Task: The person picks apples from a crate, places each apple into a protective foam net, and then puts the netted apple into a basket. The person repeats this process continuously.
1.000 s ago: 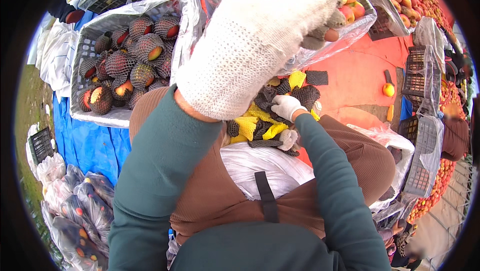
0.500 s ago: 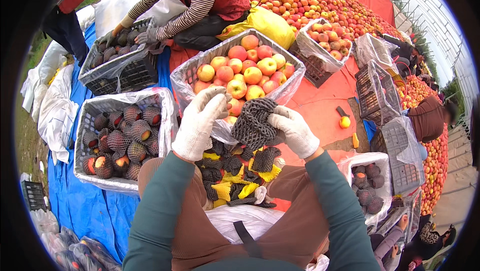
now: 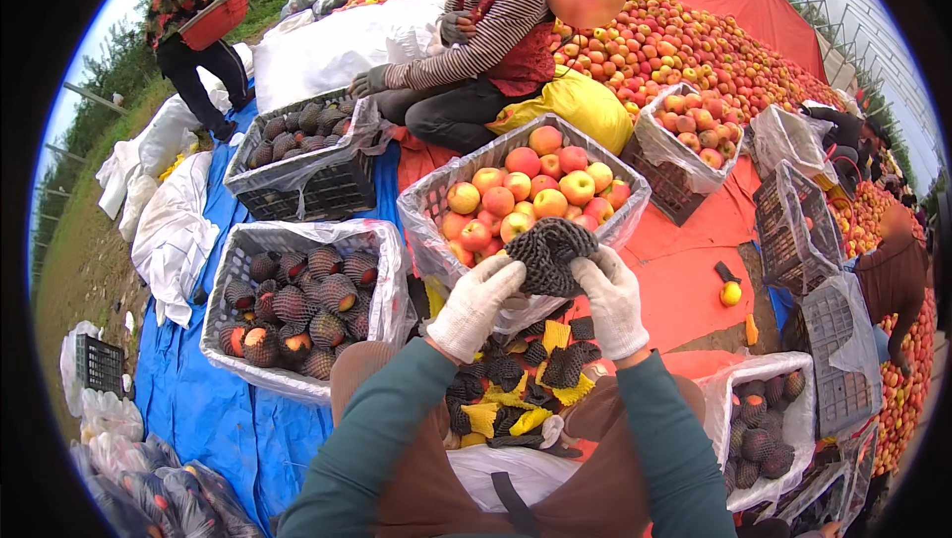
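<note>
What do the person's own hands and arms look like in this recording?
The left hand and right hand each wear a white knit glove ending around the wrist. Long, plain dark teal sleeves cover both forearms. No printed markings can be made out.

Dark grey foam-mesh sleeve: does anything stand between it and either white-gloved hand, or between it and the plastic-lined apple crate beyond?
Nothing visible does. The white-gloved left hand and right hand both touch the sleeve, and no object shows between it and the plastic-lined apple crate, which it partly hides.
</note>
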